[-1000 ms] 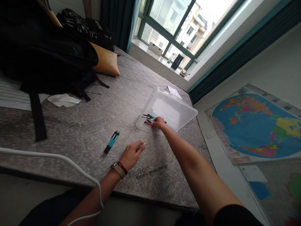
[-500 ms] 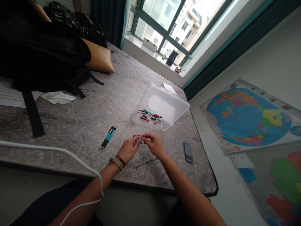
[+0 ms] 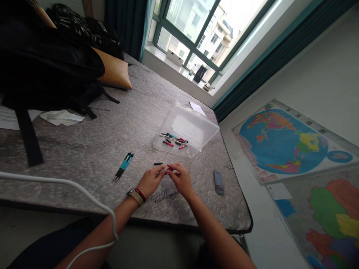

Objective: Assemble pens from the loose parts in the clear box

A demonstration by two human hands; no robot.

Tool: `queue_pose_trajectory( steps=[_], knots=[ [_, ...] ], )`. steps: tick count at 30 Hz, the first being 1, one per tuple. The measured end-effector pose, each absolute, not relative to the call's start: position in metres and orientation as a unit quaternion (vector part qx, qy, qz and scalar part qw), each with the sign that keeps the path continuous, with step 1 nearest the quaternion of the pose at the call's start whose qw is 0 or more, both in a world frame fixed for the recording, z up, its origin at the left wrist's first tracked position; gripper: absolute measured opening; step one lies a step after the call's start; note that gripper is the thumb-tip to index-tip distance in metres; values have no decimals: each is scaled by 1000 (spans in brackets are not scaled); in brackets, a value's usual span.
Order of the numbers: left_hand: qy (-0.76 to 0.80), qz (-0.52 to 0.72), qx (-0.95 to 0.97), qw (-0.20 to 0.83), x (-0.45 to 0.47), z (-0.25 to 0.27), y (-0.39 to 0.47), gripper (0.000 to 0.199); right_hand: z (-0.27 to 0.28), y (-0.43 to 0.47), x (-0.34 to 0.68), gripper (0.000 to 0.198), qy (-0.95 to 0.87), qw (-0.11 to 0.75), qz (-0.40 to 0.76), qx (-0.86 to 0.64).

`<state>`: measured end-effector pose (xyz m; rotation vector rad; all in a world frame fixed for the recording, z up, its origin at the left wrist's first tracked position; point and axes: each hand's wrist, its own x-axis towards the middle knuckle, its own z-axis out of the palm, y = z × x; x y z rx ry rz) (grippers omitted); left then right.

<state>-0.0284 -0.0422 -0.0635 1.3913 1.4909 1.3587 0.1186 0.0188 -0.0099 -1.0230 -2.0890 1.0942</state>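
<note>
My left hand (image 3: 151, 180) is closed, its thumb and fingers pinching a thin pen part (image 3: 162, 172), of which only a slim stretch shows. Fingertips of my right hand (image 3: 179, 178) meet it from the other side, pinching at the same part's end. What exactly sits between the fingertips is too small to make out fully. Just beyond the left hand lies a short black pen piece (image 3: 157, 163). Two teal-and-black pens (image 3: 123, 167) rest side by side to the left of my hands.
A clear plastic box (image 3: 193, 129) with several pens and caps (image 3: 174, 139) stands beyond my hands on the grey mattress (image 3: 134, 123). To the right lies a blurred phone-like object (image 3: 218, 182). A black backpack (image 3: 53, 67) fills the far left; a white cable (image 3: 84, 190) crosses the near left.
The view has shifted slightly, moving everything a little leftward. The right fingers have shifted slightly at the pen part, and the short black piece shows more plainly beyond the left hand.
</note>
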Motion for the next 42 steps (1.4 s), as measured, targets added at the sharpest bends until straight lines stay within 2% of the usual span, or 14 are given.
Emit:
queue_pose_trajectory(
  steps=[4,9,17,21,26,32,35,37,42],
  knots=[
    [577,519,527,347,-29,-64,-42,32,-7,24,122,19,-784,274,404,-384],
    [580,515,527,347,-27,-64,-40,29,-24,48,120,30,-761,273,428,-404],
    [585,561,468,352,-38,-60,-37,32,-77,89,94,22,-884,116,303,-337],
    [523,624,375,443,-46,-61,-31,41,-96,84,89,9,-872,155,270,-378],
    [471,641,291,531,-55,-57,-28,47,-110,80,94,11,-785,225,361,-450],
    [478,640,282,531,-56,-59,-29,48,-109,89,106,38,-629,308,521,-488],
    [524,636,300,480,-55,-66,-28,50,-102,89,113,48,-596,302,551,-499],
    [547,632,296,462,-54,-70,-26,54,-93,86,116,46,-605,281,558,-493],
    [519,605,295,527,-50,-67,-24,64,-64,72,112,37,-654,232,571,-438]
  ],
)
